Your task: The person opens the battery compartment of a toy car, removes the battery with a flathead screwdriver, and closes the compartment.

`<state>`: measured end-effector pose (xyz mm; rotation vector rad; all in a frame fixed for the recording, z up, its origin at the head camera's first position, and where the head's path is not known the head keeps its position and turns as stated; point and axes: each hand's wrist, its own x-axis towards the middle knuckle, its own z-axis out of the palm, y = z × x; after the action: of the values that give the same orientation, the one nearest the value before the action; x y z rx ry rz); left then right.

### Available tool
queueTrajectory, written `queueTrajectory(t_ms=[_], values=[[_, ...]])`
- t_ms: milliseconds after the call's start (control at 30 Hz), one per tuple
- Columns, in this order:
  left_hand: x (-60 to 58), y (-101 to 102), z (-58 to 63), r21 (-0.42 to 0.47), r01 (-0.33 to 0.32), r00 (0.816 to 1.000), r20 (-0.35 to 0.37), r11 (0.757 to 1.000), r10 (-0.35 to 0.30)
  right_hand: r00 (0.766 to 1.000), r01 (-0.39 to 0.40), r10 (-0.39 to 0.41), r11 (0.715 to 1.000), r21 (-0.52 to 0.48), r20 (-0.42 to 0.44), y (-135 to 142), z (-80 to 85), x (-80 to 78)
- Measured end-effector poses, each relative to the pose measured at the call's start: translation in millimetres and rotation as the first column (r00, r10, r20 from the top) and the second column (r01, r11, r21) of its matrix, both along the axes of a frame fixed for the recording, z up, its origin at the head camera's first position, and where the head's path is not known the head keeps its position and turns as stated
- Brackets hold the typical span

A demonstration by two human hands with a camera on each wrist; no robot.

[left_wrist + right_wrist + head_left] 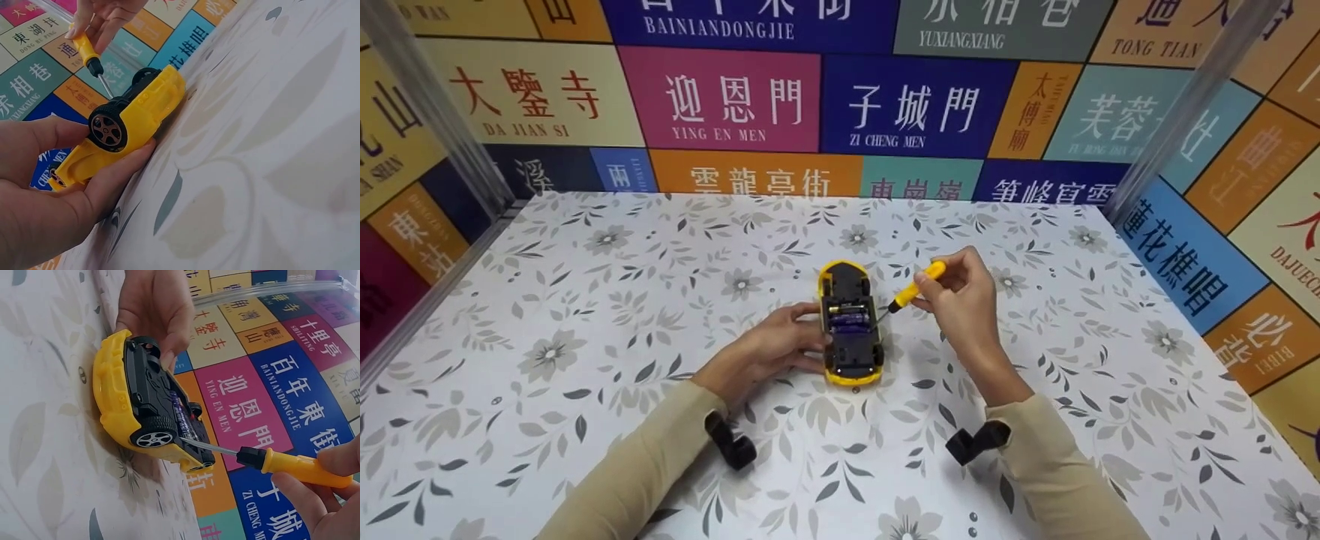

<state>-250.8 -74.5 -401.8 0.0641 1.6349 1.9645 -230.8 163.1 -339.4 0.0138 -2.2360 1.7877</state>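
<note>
A yellow toy car point(855, 356) lies wheels up on the cloth, its black underside facing upward. Purple batteries point(850, 322) show in an uncovered compartment midway along it. The left hand point(780, 341) grips the car from its left side, with the thumb near a wheel point(107, 130) in the left wrist view. Between its thumb and fingers the right hand point(967, 300) holds a yellow-handled screwdriver point(916, 287). The screwdriver's metal shaft point(211, 446) reaches the edge of the underside beside the compartment, close to a wheel; whether the tip touches is hard to tell.
A white cloth with grey leaves and flowers point(555, 356) covers the table. Behind it stands a wall of coloured sign panels point(720, 101), with clear upright posts point(1192, 112) at the corners. Black straps point(731, 442) are on both wrists.
</note>
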Motion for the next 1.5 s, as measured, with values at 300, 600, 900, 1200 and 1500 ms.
queueTrajectory(t_ms=[300,600,900,1200,1500], values=[[1.4,3,3.2,-0.011,-0.015,1.000,-0.015,1.000,0.015,0.983,0.067,-0.030,0.977,0.203,-0.181,-17,-5.6,12.2],[0.9,3,1.4,-0.020,-0.040,0.999,0.005,0.999,0.040,0.997,0.030,-0.022,0.994,-0.107,0.069,-1,-10.2,-4.9],[1.0,1,-0.3,0.015,-0.007,1.000,-0.026,1.000,0.007,0.941,0.108,0.055,0.885,-0.453,0.333,29,-27.2,-26.4],[1.7,3,0.3,0.020,-0.022,1.000,-0.003,1.000,0.022,0.931,0.108,0.094,0.851,-0.514,0.352,38,-28.9,-29.1],[0.5,2,-0.7,0.003,-0.034,0.999,-0.002,0.999,0.034,0.943,0.113,0.089,0.822,-0.558,0.322,45,-17.1,-30.6]])
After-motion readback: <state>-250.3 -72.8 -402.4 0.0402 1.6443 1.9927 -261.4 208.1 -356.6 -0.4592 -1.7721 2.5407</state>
